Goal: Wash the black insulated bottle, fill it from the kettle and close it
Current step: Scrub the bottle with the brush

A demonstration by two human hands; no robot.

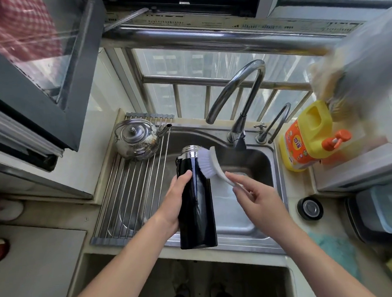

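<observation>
Black insulated bottle [195, 208], glossy cylinder with threaded steel neck, upright over steel sink [261, 157], gripped round its body by left hand [175, 200]. White-bristled brush [208, 162] against its shoulder, curved handle pinched in right hand [258, 197]. Beyond, shiny round kettle [137, 139] on ribbed rack [128, 194].

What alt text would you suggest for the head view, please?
Over a steel sink, the left hand grips a lidless black insulated bottle while the right hand holds a white brush with its bristles against the bottle's upper side. A steel kettle sits on the rack to the left.
</observation>
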